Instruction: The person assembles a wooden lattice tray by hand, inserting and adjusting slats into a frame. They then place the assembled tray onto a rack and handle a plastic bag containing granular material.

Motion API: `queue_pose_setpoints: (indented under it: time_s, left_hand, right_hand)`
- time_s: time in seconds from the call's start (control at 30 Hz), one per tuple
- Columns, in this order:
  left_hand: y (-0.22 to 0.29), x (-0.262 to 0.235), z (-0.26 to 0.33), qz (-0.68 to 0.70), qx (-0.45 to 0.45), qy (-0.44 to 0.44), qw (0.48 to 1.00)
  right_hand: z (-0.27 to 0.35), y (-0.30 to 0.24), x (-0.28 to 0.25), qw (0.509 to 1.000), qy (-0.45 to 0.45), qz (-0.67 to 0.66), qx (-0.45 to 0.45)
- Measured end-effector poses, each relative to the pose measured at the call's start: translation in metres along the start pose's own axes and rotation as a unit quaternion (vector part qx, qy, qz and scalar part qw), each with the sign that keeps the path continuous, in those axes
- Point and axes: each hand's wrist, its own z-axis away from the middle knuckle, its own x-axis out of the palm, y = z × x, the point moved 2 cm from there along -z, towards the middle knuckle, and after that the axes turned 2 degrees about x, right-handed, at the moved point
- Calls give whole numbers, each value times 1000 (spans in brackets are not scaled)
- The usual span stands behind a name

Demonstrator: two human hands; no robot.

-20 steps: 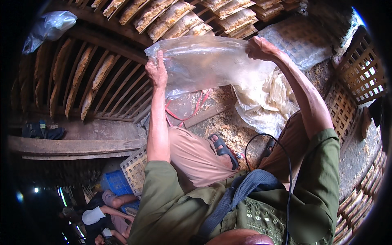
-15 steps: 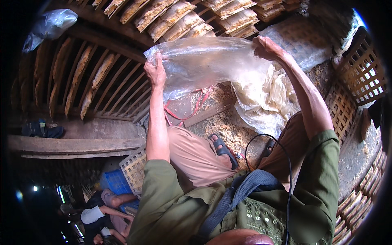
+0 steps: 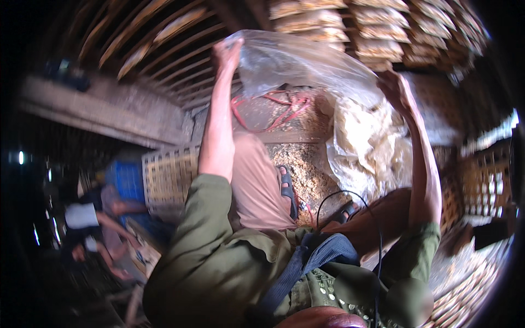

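Clear plastic sheet [image 3: 309, 57] stretched between two raised hands.
The left hand [image 3: 226, 54] pinches its upper left corner near the slatted rack [image 3: 180, 82]; the right hand [image 3: 394, 90], blurred, closes on its right end, just above crumpled plastic [image 3: 367, 145]. Its lower edge hangs loose; between the forearms, room opens over a red strap [image 3: 257, 130] and crumb-strewn floor [image 3: 309, 175].

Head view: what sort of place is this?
Probably a rustic workshop or drying shed: tiered pale slabs, a woven basket and loose crumbs scattered underfoot.
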Motion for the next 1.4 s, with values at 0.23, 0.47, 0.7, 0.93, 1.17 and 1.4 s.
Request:
queue_pose_setpoints:
  time_s: [0.23,0.47,0.7,0.93,1.17,1.4]
  left_hand:
    - [-66,-63,46,-162,-69,28,984]
    - [-177,-174,144,399,-305,-26,864]
    - [-264,-332,182,590,-205,216,750]
    - [-405,-446,270,406,-299,322,801]
    - [-523,-462,351,213,-436,433,760]
    - [-565,-479,378,-115,-519,530,661]
  right_hand:
    - [-4,-63,50,989,-21,78,-122]
    - [-29,-139,182,986,-156,45,-46]
    - [-56,-312,320,923,-328,56,-194]
    - [15,-452,436,773,-513,-1,-374]
    - [50,-464,381,790,-490,-70,-362]
    - [12,-362,242,931,-331,-90,-122]
